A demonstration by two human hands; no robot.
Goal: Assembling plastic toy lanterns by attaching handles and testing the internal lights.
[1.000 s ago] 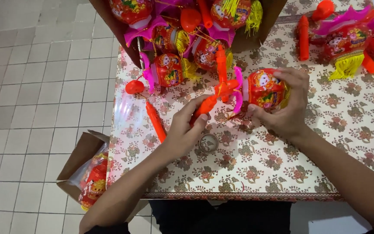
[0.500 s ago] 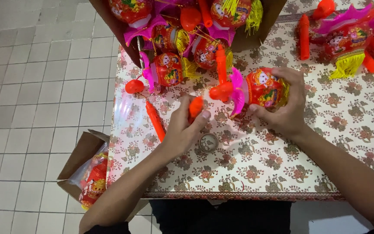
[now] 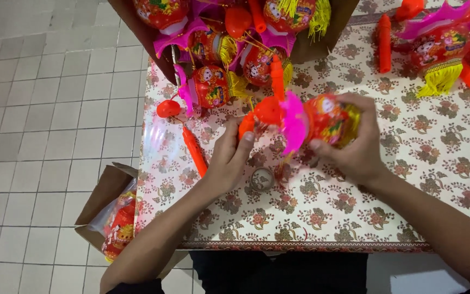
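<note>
Both hands on it: right hand (image 3: pixel 354 144) gripped the lantern (image 3: pixel 322 120) steady, left fingers (image 3: pixel 244 142) pinched its orange cap (image 3: pixel 260 114) for alignment.

I see the left hand (image 3: pixel 229 158) has let go of the long orange piece it pinched a second ago. Half a second back it held a small orange piece (image 3: pixel 246 126) away from the toy. Now that piece sits right up against the round orange cap (image 3: pixel 268 110) on the toy lantern (image 3: pixel 322 118), and the left fingers (image 3: pixel 244 142) push on it. I think the two pieces touch, but the view is blurry there. The right hand (image 3: pixel 354 149) has turned the lantern, so its pink frill (image 3: pixel 293 122) now faces the left hand more.
</note>
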